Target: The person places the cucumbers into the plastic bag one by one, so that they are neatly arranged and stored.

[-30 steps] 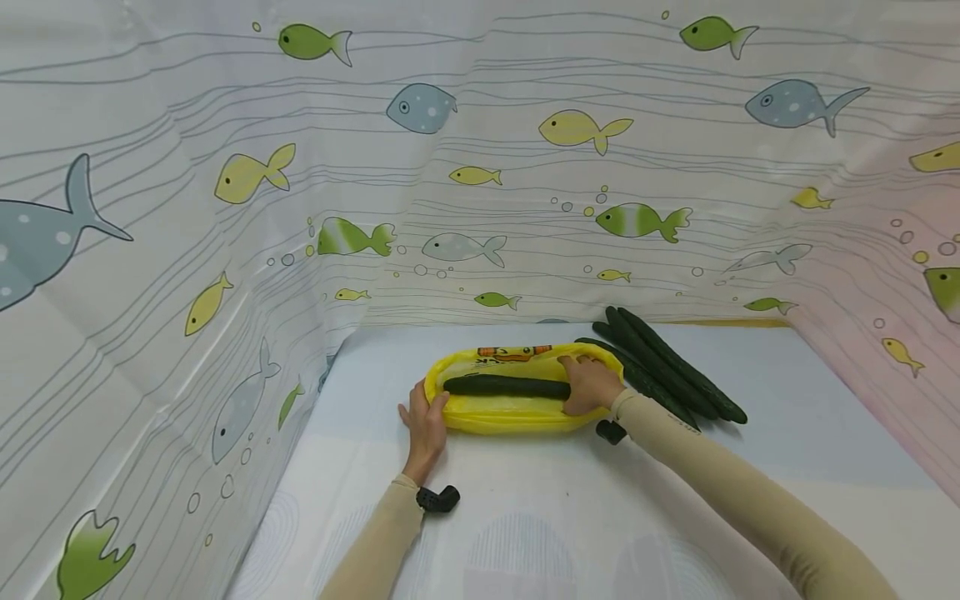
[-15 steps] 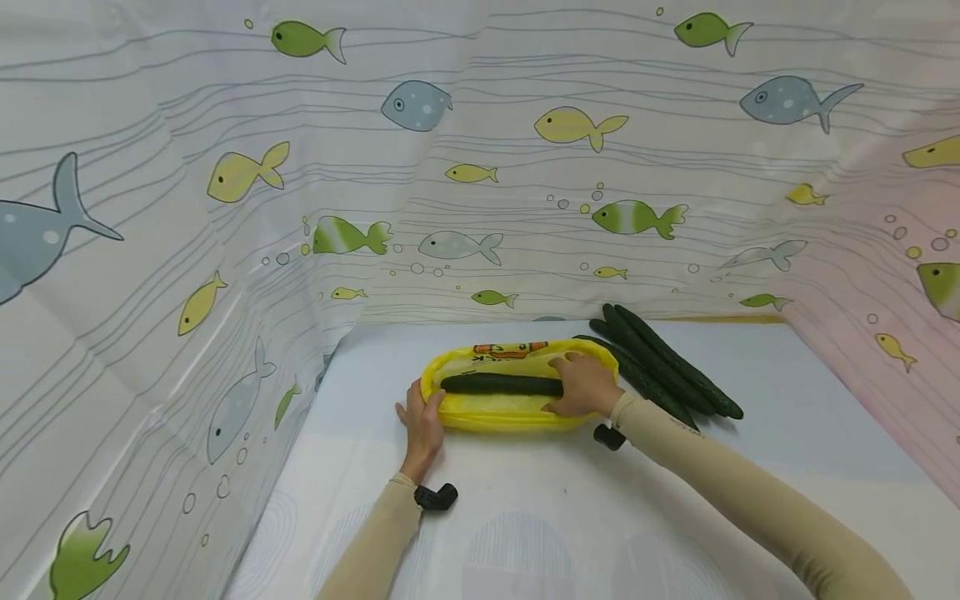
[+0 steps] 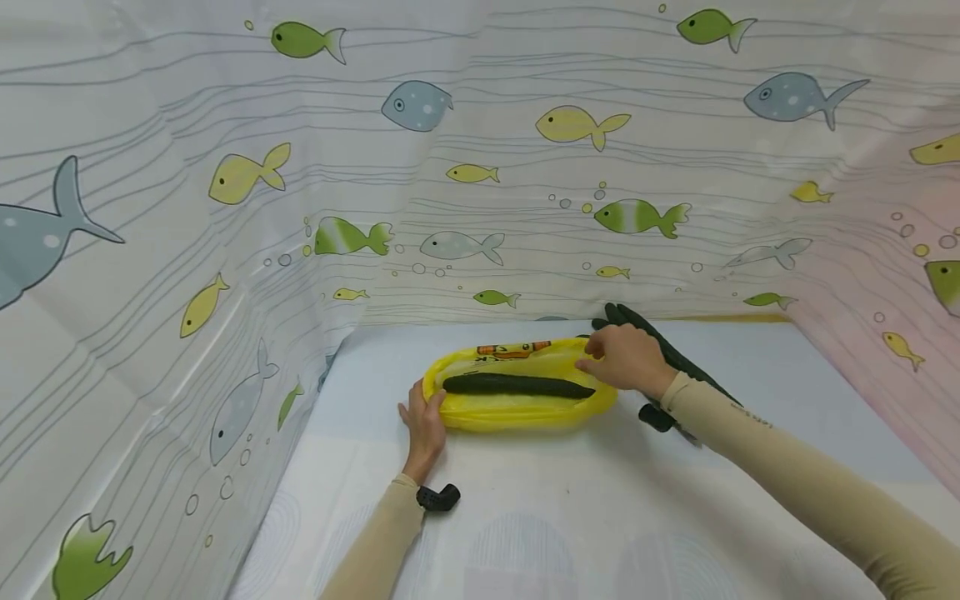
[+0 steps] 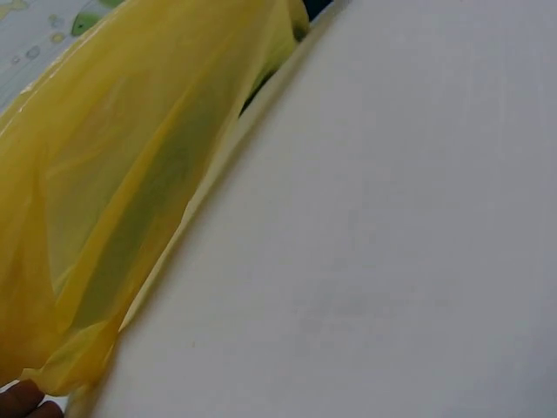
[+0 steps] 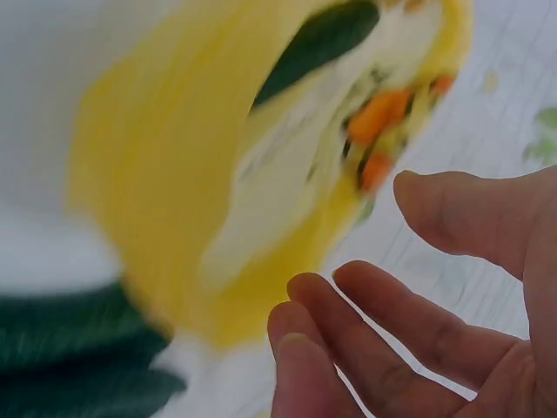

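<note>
A yellow plastic bag lies on its side with its mouth spread, an orange and black print showing inside. One dark green cucumber rests lengthwise within it. At the bag's left end my left hand holds the rim, thumb inside; in the left wrist view fingertips pinch the yellow film. My right hand is at the bag's right end with nothing in it, thumb and fingers apart in the right wrist view. It overlaps several more cucumbers stacked behind it.
The white table has a pale printed pattern at the front. A fish-patterned curtain stands along the back and sides, and the cucumber stack reaches up to it at the back right.
My right hand has let go of the cucumber inside the bag and moved out to the right, over the stack. My left hand keeps its place at the rim.
</note>
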`<state>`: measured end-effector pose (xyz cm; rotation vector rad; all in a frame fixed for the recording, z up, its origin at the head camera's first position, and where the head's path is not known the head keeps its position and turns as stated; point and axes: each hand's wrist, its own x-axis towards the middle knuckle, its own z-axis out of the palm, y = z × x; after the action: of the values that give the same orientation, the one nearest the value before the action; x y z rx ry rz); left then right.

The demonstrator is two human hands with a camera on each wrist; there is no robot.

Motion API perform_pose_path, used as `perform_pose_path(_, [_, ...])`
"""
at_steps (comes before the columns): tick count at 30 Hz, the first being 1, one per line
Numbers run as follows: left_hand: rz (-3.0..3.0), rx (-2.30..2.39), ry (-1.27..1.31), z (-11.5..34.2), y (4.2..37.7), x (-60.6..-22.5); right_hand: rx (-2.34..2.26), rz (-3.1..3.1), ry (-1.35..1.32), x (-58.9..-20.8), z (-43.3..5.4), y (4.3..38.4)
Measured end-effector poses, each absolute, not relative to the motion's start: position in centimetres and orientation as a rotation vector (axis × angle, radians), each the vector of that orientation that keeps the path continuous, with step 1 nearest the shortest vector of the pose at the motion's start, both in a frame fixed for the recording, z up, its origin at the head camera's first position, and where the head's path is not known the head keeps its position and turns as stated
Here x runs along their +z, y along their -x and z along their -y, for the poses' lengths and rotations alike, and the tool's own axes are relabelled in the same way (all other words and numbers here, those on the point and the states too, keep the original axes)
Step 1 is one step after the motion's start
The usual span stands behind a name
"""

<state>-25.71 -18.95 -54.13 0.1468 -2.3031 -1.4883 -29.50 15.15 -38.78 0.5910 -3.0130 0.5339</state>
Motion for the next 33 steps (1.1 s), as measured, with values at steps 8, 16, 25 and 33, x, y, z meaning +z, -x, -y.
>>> perform_pose_path(8, [2.307,-1.505,-0.153,19.0,25.7,-54.0,0.396,3.095,-0.418,-38.5,-21.6,31.6])
perform_pose_path(16, [2.305,-1.493,-0.163,18.9,25.7,-54.2,0.370,3.189,-0.317,-40.3,-27.2,32.1])
perform_pose_path(25, [2.309,-1.479,-0.142,19.1,25.8,-54.1,0.347,3.237,-0.285,-41.0,-29.8,31.0])
perform_pose_path(33, [2.308,-1.497,-0.147,18.9,25.7,-54.2,0.357,3.291,-0.301,-43.0,-31.5,30.3])
